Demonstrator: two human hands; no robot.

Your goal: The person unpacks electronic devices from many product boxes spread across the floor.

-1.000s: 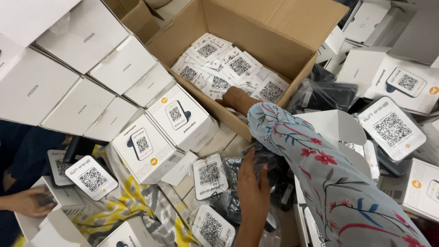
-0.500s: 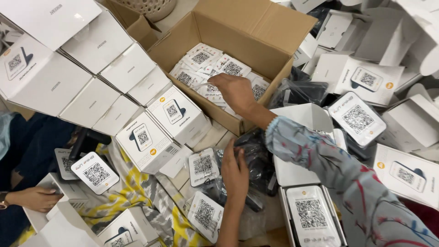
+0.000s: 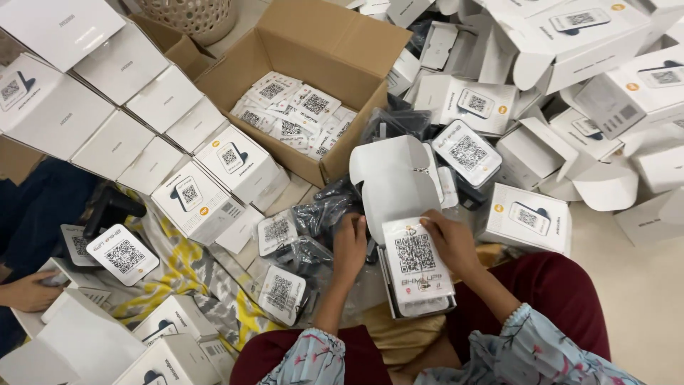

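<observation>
White card (image 3: 415, 260) with a square black code pattern lies flat on top of an open white box (image 3: 399, 207) in front of the person's lap, the box lid tilted up behind it. The right hand (image 3: 450, 241) rests at the card's upper right edge, fingers (image 3: 430, 222) narrow and pinching that corner. The left hand (image 3: 349, 246) lies just beside the box's left wall, fingers curled down among black plastic bags (image 3: 320, 214); whether they hold one of the bags cannot be told.

Around the box, similar code cards in clear sleeves lie loose on the floor, one (image 3: 276, 232) just left of the left hand and another (image 3: 281, 294) nearer the knee. A yellow and grey patterned cloth (image 3: 178, 264) spreads under them. Behind stands an open brown cardboard carton (image 3: 313, 64), its bottom covered with a layer of the same small code cards. Closed white boxes (image 3: 235, 164) with a device picture on top sit against the carton's left wall, and plain white boxes run in rows further left. To the right, a heap of opened and closed white boxes (image 3: 527, 221) covers the floor. At the far left edge another person's hand (image 3: 28, 292) rests on a white box, with a code stand (image 3: 122, 254) near it.
</observation>
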